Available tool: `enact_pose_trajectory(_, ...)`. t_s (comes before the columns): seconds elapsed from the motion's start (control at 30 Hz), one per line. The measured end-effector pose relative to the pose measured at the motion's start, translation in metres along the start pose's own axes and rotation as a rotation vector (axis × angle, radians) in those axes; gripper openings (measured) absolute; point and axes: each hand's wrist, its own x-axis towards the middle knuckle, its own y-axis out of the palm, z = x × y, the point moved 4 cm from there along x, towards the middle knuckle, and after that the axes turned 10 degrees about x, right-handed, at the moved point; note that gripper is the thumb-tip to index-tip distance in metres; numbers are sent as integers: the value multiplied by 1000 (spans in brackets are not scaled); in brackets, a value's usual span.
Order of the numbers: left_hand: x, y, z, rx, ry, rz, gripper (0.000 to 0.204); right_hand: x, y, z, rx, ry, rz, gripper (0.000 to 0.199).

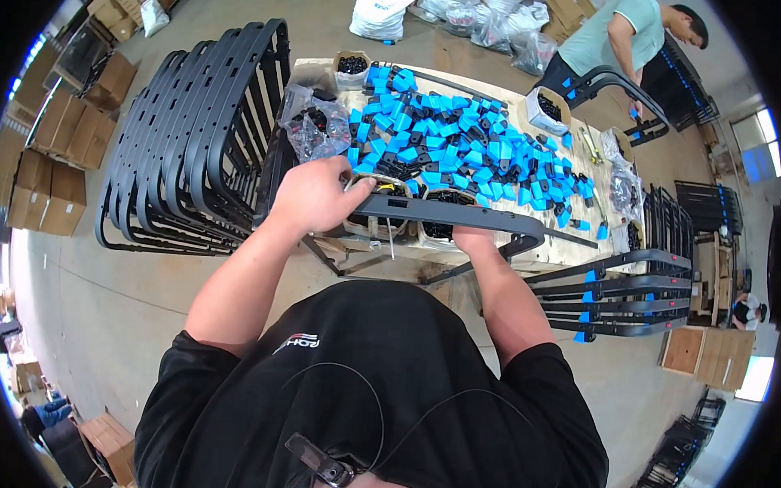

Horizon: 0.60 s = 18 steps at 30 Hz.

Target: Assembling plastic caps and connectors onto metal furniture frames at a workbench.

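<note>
My left hand (pixel 319 194) is closed on the left part of a black metal frame (pixel 460 214), its thumb lying along the top of the bar. The frame spans the near edge of the table and curves back at its right end. My right hand (pixel 471 238) is under and behind this bar, beside an open box of small black parts (pixel 440 232); its fingers are hidden. Another open box (pixel 375 228) stands just left of that one, partly covered by the bar. Beyond the bar lies a wide pile of blue and black plastic pieces (pixel 463 139).
Several black frames (pixel 197 117) stand stacked at the left; more with blue pieces (pixel 617 291) are at the right. A plastic bag (pixel 313 125) and boxes of black parts (pixel 352 69) sit on the wooden tabletop (pixel 515 240). A co-worker (pixel 617 41) handles another frame at the far right.
</note>
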Motion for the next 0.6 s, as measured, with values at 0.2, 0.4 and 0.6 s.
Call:
enact_pose_trajectory(0.2,-3,5,-6,10,-99,-88,46,3,2,-18,100,-6,59,36)
enact_pose_trajectory(0.4,-6,9,-7,-34,-146,-187,39,-4,2,-28,184,-119,-115,33)
enact_pose_trajectory(0.6,-3,10,-12,-19,-164,-208,38,-23,6,-43,754,-99,-246,24)
